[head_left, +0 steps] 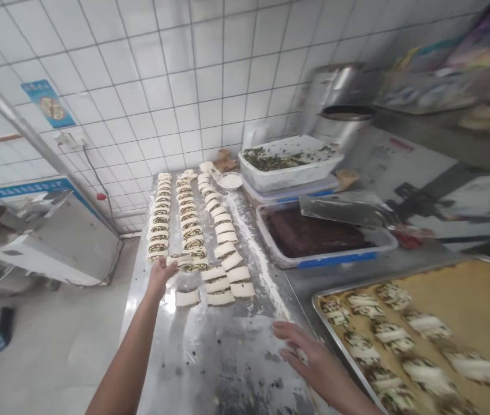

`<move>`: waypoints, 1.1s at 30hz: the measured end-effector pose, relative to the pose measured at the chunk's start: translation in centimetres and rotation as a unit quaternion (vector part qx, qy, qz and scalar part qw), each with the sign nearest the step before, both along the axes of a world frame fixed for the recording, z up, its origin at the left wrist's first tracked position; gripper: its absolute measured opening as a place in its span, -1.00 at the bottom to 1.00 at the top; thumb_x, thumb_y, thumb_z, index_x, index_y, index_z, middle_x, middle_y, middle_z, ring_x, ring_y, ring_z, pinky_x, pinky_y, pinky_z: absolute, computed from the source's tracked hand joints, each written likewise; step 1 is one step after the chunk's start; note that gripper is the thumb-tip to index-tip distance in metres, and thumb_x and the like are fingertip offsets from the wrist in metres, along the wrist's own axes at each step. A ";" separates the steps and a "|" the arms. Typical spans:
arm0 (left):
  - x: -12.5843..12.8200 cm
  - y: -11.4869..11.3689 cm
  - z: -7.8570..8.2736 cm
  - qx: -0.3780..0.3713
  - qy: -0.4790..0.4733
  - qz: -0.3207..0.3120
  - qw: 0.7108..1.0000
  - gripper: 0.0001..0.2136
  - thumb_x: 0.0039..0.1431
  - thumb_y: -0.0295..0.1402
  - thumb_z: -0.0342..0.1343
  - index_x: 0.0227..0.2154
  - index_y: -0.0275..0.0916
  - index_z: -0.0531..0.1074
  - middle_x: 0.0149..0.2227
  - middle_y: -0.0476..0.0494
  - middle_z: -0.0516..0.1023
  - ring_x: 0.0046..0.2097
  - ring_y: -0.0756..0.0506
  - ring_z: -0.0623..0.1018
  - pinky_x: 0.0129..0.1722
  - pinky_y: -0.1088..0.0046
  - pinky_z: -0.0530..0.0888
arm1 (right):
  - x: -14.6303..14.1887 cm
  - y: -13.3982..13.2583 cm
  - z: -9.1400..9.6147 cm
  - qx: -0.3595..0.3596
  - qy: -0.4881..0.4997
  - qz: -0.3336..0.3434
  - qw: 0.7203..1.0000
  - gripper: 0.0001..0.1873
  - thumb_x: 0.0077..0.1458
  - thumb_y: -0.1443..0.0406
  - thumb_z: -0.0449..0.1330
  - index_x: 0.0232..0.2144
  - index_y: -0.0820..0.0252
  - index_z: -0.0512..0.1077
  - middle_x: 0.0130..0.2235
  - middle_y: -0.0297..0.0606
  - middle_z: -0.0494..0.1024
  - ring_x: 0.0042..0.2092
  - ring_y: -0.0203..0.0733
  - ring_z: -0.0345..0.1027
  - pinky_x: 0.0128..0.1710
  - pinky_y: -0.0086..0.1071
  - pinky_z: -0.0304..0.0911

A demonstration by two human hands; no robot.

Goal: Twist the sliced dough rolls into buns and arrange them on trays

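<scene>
Head view: looks forward and down over a long stainless-steel table [223, 369], streaked with white flour and specks of green, with both forearms reaching in from below.

Left hand [161, 278]: curled in a narrow grip on a pale spiral dough slice [179, 260] with dark green filling; blur hides how the fingertips sit on its soft, layered surface.

Right hand [316, 360]: open wide, fingers spread and palm down, just above the table's right side; a small white scrap [302, 356] lies at the fingertips, too blurred to name, and contact with it is unclear.

Dough rows [193, 230]: cut, flat-sided spirals stand in long, close lines directly ahead of the left hand, their far ends shrinking into blur.

Baking tray [327, 300]: a metal-rimmed sheet lined with golden paper, right of the right hand, holding twisted dough pieces [392, 337]; its lower corner is cut off by the frame.

Tubs: beyond both hands, a clear plastic tub [290, 164] holds chopped green filling, and a second tub [323, 242] holds a dark brown paste, partly covered by a crumpled clear sheet [344, 210].
</scene>
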State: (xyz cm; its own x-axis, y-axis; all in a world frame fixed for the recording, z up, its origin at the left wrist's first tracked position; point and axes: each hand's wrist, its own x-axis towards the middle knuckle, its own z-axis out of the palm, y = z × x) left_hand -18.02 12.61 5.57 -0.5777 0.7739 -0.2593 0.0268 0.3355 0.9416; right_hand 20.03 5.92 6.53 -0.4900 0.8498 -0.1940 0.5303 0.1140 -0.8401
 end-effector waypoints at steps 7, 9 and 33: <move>13.8 -5.5 5.5 0.071 -0.354 -0.299 0.883 -0.56 -0.07 -0.23 0.17 -0.08 -0.17 0.29 -0.07 -0.18 0.43 -0.08 -0.18 0.46 -0.12 0.22 0.43 | -3.3 1.8 5.1 -0.155 0.319 -0.122 0.927 -0.39 -0.12 0.19 0.27 0.01 0.05 0.20 -0.03 -0.16 0.36 -0.20 -0.16 0.40 -0.21 -0.25 0.33; 16.6 -6.6 6.1 0.048 -0.359 -0.316 0.877 -0.56 -0.07 -0.23 0.18 -0.09 -0.18 0.28 -0.08 -0.18 0.44 -0.10 -0.18 0.48 -0.12 0.22 0.44 | -1.2 1.5 6.0 -0.134 0.325 -0.153 0.924 -0.54 -0.13 0.19 0.28 -0.14 0.16 0.33 -0.25 -0.21 0.48 -0.29 -0.20 0.40 -0.24 -0.28 0.32; 41.0 -8.8 10.5 -0.186 -0.358 -0.542 0.738 -0.76 -0.06 -0.37 0.21 -0.26 -0.29 0.49 -0.27 -0.17 0.54 -0.22 -0.08 0.50 -0.13 0.40 0.42 | 24.8 -6.4 8.6 0.122 0.332 -0.232 0.906 -0.75 0.05 0.24 0.16 -0.18 0.14 0.43 -0.07 -0.16 0.33 -0.07 -0.20 0.25 -0.25 -0.39 0.25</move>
